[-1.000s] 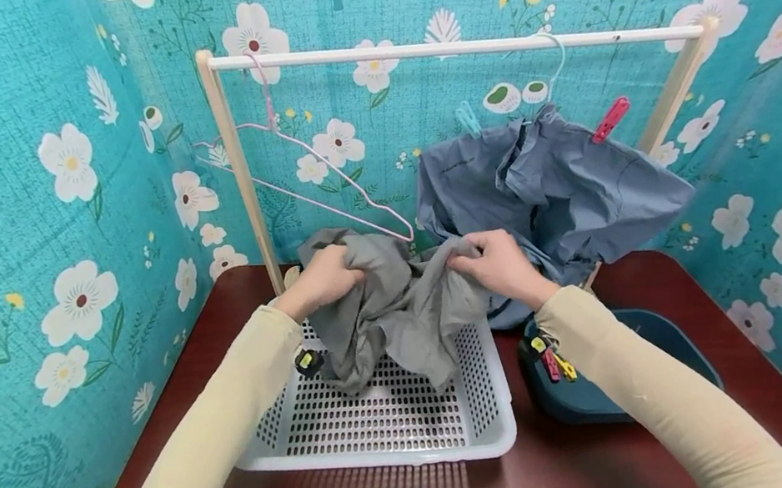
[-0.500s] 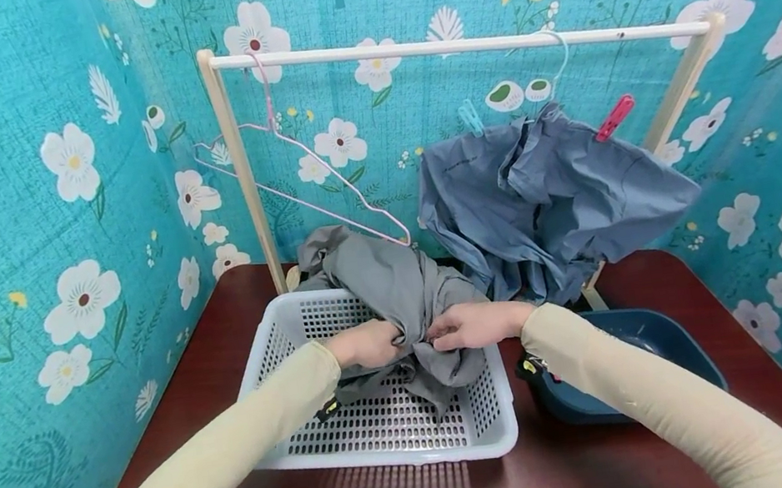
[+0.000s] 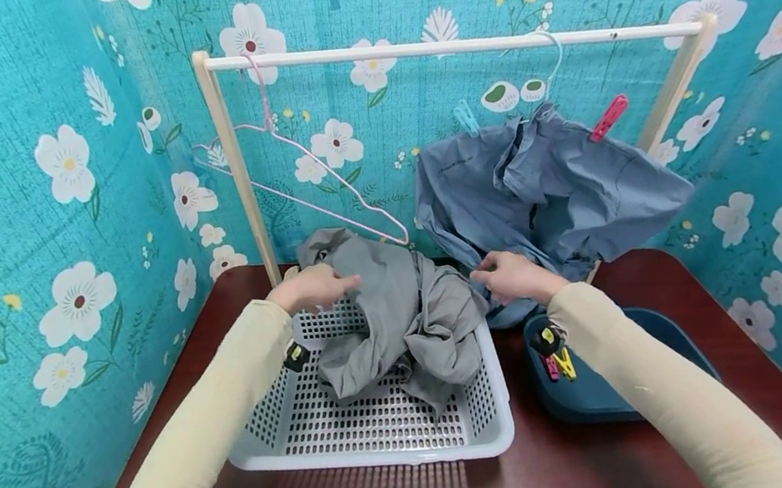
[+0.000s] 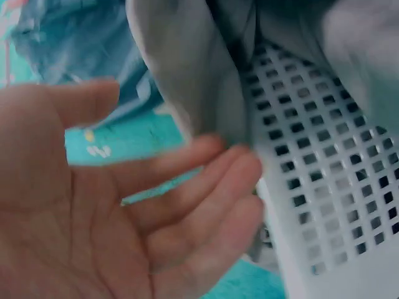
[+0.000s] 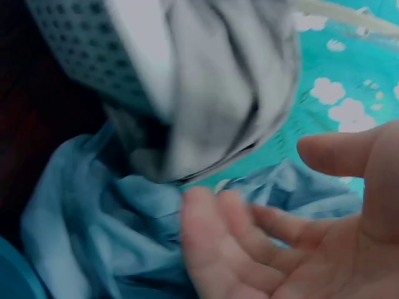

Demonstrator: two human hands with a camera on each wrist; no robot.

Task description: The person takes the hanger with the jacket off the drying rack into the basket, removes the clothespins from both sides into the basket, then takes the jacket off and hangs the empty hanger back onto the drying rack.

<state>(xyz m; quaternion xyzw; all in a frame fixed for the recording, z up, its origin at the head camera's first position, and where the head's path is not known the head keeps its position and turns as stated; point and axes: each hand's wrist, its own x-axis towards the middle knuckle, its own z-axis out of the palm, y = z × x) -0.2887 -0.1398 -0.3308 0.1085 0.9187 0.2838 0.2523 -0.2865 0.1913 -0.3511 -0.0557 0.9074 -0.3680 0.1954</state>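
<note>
Left grip [image 3: 314, 287], right grip [image 3: 513, 275] moved apart, one grey garment [image 3: 392, 303], one basket [image 3: 377, 458]

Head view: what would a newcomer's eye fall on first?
Probably the blue cloth, bearing a red clip, hanging from the right half of the rack. Next comes the grey cloth heaped in the white basket and over its far rim, between left hand and right hand.

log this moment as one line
left hand: holding nothing; right hand: holding nothing; grey cloth: bunched, partly in basket; pink hanger: bare, on rail
</note>
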